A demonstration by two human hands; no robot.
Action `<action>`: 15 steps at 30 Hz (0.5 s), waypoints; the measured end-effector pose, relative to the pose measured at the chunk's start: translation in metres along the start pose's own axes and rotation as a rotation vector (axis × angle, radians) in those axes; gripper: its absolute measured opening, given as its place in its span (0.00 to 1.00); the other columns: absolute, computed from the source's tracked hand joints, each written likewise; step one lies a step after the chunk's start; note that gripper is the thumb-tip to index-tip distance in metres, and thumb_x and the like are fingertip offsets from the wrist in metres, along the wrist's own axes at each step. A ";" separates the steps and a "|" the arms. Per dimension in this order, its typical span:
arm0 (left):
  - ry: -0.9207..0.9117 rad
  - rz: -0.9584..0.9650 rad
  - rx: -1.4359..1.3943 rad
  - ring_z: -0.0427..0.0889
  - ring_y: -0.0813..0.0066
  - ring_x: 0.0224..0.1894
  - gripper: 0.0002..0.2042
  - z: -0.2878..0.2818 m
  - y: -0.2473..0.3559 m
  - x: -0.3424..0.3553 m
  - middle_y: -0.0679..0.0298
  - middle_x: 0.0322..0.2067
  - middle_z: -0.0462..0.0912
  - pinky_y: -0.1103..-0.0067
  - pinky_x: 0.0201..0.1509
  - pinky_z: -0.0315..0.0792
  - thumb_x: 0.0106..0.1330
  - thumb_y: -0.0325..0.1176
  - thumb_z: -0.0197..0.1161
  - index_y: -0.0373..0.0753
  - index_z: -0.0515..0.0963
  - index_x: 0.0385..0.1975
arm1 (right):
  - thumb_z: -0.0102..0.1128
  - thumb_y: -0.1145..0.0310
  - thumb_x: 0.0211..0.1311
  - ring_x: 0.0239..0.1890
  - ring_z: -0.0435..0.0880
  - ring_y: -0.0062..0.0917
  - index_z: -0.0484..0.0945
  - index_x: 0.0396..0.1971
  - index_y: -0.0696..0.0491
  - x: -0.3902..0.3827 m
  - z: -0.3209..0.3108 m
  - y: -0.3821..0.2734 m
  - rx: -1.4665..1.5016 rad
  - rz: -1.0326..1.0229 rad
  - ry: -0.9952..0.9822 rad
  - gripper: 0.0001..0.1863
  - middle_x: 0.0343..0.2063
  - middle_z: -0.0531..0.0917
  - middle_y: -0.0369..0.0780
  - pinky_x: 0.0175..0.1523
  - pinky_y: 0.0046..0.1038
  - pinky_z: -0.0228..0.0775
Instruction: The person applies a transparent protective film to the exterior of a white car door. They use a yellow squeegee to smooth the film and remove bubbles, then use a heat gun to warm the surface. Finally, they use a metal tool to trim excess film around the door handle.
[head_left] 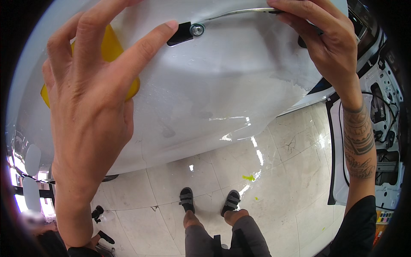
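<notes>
My left hand (92, 92) is curved over a yellow squeegee (109, 40), apparently gripping it, with its index finger stretched to a black patch (180, 36) on the glossy white car panel (214, 81). A round metal bolt (197, 30) sits at that patch's right end. A thin, curved metal strip (239, 11) runs from near the bolt toward the upper right. My right hand (321, 43) pinches the strip's far end. The fingers of my left hand under the squeegee are hidden. The panel has wet-looking streaks.
An open car door (381, 141) with exposed inner metal and cables stands at the right. A small multicoloured item (385, 217) lies below it. Tiled floor (274, 192) shows under the panel, with my legs and sandals and a few green scraps. Blurred shapes crowd the lower left edge.
</notes>
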State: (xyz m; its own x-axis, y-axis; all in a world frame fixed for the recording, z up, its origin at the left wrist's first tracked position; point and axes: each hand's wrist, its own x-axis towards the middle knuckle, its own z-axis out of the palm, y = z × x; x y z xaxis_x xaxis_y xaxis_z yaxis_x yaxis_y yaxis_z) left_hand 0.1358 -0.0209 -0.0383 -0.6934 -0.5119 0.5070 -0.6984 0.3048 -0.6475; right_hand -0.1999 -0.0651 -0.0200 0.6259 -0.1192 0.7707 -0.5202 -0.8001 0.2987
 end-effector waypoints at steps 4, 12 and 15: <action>-0.002 -0.002 0.001 0.56 0.67 0.73 0.44 0.002 0.001 0.000 0.75 0.74 0.60 0.71 0.77 0.61 0.53 0.10 0.58 0.71 0.77 0.65 | 0.71 0.80 0.58 0.31 0.85 0.26 0.87 0.39 0.60 -0.005 0.001 0.008 0.012 0.022 -0.032 0.09 0.32 0.86 0.42 0.35 0.24 0.77; 0.002 -0.009 0.004 0.56 0.67 0.73 0.45 0.003 0.001 -0.001 0.74 0.74 0.60 0.71 0.77 0.62 0.51 0.09 0.58 0.71 0.76 0.65 | 0.70 0.81 0.57 0.31 0.85 0.26 0.87 0.39 0.60 -0.003 0.000 0.005 0.032 0.017 -0.028 0.09 0.32 0.86 0.42 0.34 0.24 0.76; -0.017 -0.012 0.006 0.56 0.67 0.73 0.45 0.000 0.001 0.002 0.74 0.74 0.60 0.72 0.76 0.62 0.51 0.10 0.59 0.71 0.76 0.65 | 0.70 0.82 0.57 0.31 0.85 0.26 0.87 0.39 0.60 -0.007 0.001 0.008 0.027 0.052 -0.032 0.10 0.32 0.86 0.41 0.34 0.24 0.76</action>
State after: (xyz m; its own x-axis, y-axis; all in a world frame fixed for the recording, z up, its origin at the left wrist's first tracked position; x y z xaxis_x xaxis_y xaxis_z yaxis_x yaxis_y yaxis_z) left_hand 0.1338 -0.0214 -0.0385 -0.6817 -0.5292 0.5053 -0.7057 0.2933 -0.6449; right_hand -0.2076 -0.0710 -0.0232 0.6169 -0.1797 0.7662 -0.5369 -0.8080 0.2428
